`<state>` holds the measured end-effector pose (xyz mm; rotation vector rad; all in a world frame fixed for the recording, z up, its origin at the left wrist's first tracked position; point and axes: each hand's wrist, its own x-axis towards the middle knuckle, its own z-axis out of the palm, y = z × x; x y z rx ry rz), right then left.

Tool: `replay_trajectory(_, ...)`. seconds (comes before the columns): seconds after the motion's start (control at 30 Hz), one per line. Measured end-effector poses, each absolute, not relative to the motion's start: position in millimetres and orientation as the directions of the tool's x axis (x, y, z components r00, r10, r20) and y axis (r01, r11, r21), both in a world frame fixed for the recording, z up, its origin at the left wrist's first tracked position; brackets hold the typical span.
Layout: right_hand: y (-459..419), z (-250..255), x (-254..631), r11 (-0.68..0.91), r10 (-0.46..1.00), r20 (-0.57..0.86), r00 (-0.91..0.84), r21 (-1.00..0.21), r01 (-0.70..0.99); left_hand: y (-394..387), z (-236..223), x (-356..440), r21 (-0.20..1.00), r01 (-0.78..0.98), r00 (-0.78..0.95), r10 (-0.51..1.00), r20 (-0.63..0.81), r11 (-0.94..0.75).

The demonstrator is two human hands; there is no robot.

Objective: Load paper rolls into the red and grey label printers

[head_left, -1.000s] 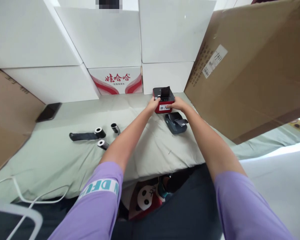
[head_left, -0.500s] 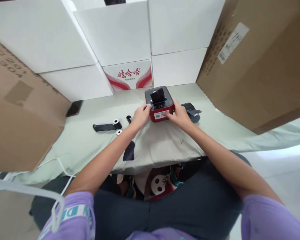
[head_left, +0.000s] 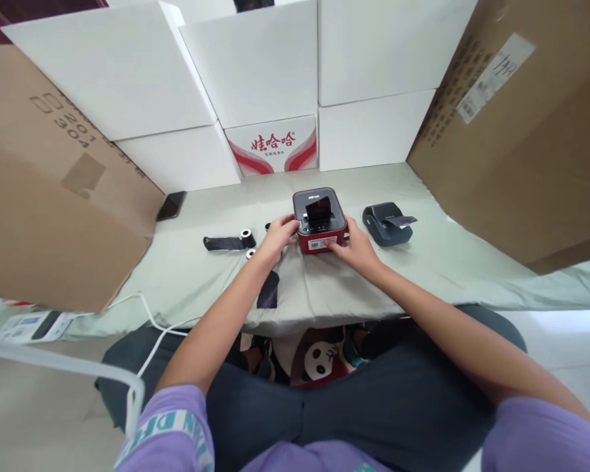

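A small red printer with a black top (head_left: 320,226) stands on the cloth-covered table between my two hands. A black strip of paper (head_left: 318,210) sticks up from the slot in its top, and a white label (head_left: 321,244) is on its front face. My left hand (head_left: 280,237) holds its left side, fingers bent. Around the right side curls my right hand (head_left: 358,248), with the thumb on the front by the label. To the right sits a dark portable printer (head_left: 387,223) with a strip coming out of it.
Left of my hands lie a partly unrolled black paper roll (head_left: 226,242), another small roll (head_left: 250,253) and a black paper piece (head_left: 268,290). A phone (head_left: 171,206) rests farther left. Cardboard boxes (head_left: 531,144) flank the table; white boxes (head_left: 248,72) line the back. A white cable (head_left: 150,318) hangs at left.
The red printer has come nearer to me and slightly left, with both hands still on it. The dark portable printer shows more fully now. The whole view has shifted.
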<state>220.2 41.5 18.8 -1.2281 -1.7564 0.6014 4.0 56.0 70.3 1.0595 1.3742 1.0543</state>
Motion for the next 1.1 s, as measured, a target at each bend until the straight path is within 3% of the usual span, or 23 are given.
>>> replay_trajectory(0.13,41,17,221,0.378,0.923,0.365,-0.12,-0.804,0.46,61,70,5,0.965,-0.008,-0.083,0.962,-0.261,0.261)
replay_trajectory(0.23,44,10,223,0.378,0.923,0.366,-0.115,-0.815,0.439,68,63,5,0.976,-0.007,-0.083,0.973,-0.217,0.217)
replay_trajectory(0.47,59,-9,232,0.449,0.886,0.444,-0.133,-0.752,0.483,72,63,11,0.981,0.027,-0.12,0.975,-0.187,0.192)
replay_trajectory(0.6,63,-12,234,0.47,0.876,0.458,-0.152,-0.74,0.481,68,68,7,0.974,0.199,-0.09,0.991,-0.095,0.111)
replay_trajectory(0.8,66,-16,236,0.497,0.864,0.467,-0.188,-0.729,0.471,100,83,-13,0.731,0.667,0.034,0.986,0.161,-0.142)
replay_trajectory(1.0,72,-21,238,0.515,0.853,0.483,-0.197,-0.723,0.461,139,93,-3,0.464,0.839,0.211,0.956,0.205,-0.284)
replay_trajectory(1.1,75,-24,239,0.526,0.846,0.496,-0.196,-0.718,0.456,141,90,11,0.387,0.893,0.208,0.973,0.101,-0.231)
